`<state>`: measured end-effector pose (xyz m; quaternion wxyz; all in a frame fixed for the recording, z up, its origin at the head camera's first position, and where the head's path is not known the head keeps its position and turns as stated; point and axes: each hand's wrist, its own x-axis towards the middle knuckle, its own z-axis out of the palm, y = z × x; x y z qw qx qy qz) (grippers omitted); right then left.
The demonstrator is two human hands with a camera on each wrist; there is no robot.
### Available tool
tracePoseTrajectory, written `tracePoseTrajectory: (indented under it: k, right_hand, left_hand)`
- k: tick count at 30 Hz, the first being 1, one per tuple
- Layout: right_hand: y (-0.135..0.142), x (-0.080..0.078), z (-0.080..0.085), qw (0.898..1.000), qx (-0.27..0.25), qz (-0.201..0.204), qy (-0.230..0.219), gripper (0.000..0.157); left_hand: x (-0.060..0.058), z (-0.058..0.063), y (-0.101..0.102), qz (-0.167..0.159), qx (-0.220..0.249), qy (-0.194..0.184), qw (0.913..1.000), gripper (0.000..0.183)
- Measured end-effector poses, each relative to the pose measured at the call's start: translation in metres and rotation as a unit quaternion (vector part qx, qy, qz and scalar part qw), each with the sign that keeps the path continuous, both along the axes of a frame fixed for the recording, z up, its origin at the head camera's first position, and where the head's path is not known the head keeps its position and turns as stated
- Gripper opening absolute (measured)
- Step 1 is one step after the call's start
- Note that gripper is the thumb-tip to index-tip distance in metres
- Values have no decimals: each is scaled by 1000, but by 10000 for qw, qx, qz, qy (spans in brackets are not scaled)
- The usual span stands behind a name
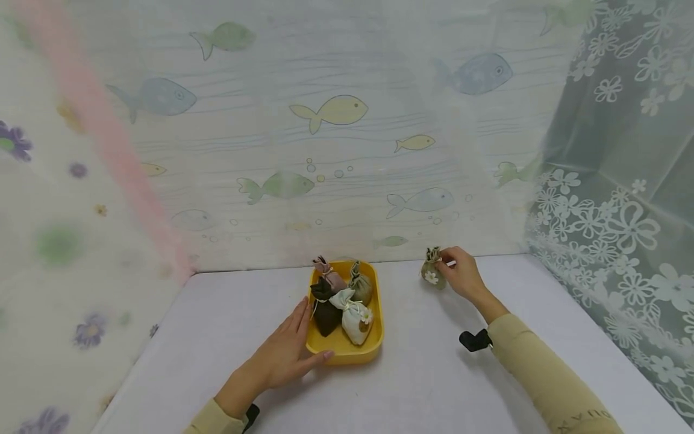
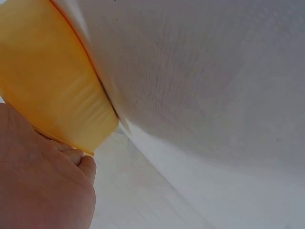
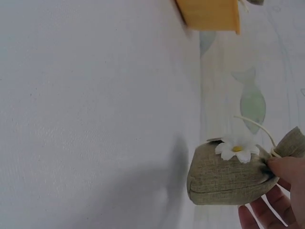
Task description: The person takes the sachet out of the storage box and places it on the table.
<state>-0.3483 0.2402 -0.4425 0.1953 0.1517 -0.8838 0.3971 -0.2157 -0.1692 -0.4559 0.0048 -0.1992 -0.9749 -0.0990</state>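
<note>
Okay, biggest stuff first: a fish-print curtain [image 1: 244, 108] fills the upper middle of the head view, and below it a white tabletop [image 1: 412, 386] runs across the bottom. Sitting left of where the right arm reaches is a yellow tray [image 1: 347, 360], just below the center of the frame, long side pointing away from the person.

Left hand [image 1: 279, 352] is at the tray's left side, fingers straight and close together along the wall, thumb out toward the near edge. Right hand [image 1: 462, 274] is off to the right, pinching the neck of an olive pouch [image 3: 224, 179] between thumb and fingers.

Four more pouches are in the tray: white [image 1: 355, 325], dark brown [image 1: 326, 318], pinkish [image 1: 332, 277] and another olive one [image 1: 362, 290].

Spatial bit that matters most, I'd say: the held pouch is well apart from the tray, right of it and about level with its far end. Its long axis runs up and down in the head view, neck on top. Can't tell if its base touches the tabletop. Tiniest thing: its white flower [image 3: 237, 149].
</note>
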Motion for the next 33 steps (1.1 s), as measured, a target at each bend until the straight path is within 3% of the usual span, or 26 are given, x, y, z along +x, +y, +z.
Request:
tracePoseTrajectory:
  k: [13,33]
  right_hand:
    - [7,-3,-14,9997,47,-208,-103,22]
    - [22,10,-4,9991,299,-286,0,34]
  left_hand:
    - [1,-2,0,38,122,-112,9999,104]
    - [-3,-3,-1,-17,129,24,9999,105]
